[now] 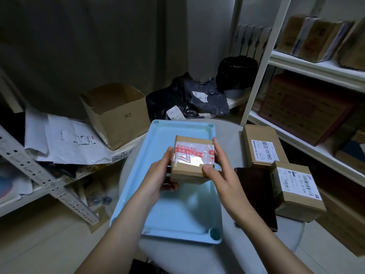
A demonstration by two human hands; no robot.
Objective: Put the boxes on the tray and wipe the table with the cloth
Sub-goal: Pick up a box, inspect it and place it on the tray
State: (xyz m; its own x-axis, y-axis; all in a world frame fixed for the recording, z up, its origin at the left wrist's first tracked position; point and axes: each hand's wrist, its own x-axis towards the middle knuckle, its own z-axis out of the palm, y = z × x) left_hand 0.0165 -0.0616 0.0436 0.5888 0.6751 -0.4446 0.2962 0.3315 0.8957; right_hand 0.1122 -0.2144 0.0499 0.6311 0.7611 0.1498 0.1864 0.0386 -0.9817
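Note:
A small cardboard box with red-printed tape (190,158) hangs over the middle of the light blue tray (177,214). My left hand (160,175) grips its left side and my right hand (219,175) grips its right side, thumb on the near corner. The tray lies on a round grey table (227,260). To the right of the tray, on the table, lie two more labelled cardboard boxes, one far (261,146) and one near (296,190). Between them and the tray lies a dark brown cloth (256,194).
White shelving (316,64) with cartons stands close on the right. An open empty carton (116,113) and white mail bags (69,141) sit on a shelf to the left. Black bags (185,95) lie behind the tray.

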